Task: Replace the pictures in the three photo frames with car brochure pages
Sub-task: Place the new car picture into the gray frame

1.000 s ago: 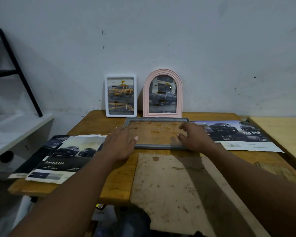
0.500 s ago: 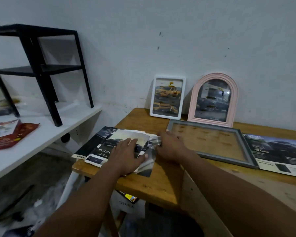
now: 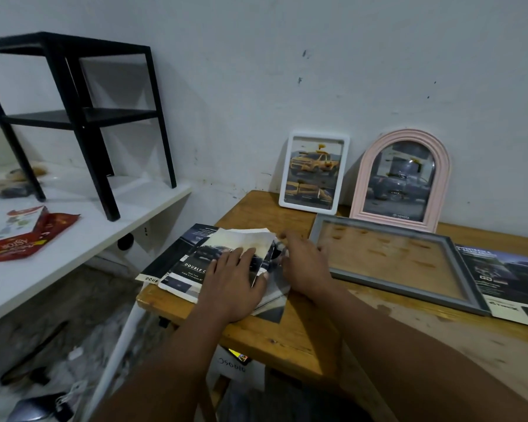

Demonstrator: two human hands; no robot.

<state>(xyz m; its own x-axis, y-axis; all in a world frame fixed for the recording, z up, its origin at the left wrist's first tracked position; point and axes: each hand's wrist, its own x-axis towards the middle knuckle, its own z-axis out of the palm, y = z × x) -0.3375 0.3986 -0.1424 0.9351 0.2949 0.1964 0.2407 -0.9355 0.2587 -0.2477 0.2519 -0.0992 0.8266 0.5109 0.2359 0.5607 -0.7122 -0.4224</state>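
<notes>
Both hands have left the grey frame (image 3: 387, 257), where they lay a second ago, and now sit on the brochure pages (image 3: 195, 263) at the bench's left end. The plain grey-white wall (image 3: 317, 56) backs a worn wooden bench (image 3: 287, 333). To the left a white shelf (image 3: 73, 248) carries a black rack (image 3: 83, 117) and a red packet (image 3: 22, 242). The grey frame lies flat, its brown backing showing, with another brochure (image 3: 512, 281) just beside it on the right. The pink arched frame (image 3: 400, 181) and the white frame (image 3: 313, 173) lean on the wall, each showing a truck picture. The left hand (image 3: 235, 287) presses the top page, its grip apart, fingers straight. The right hand (image 3: 305, 266) touches the page's raised edge; its grip is blurred and I cannot tell its state. Legible writing: "DOUBLE C" on the top page, "TOYOTA" inside the pink frame
</notes>
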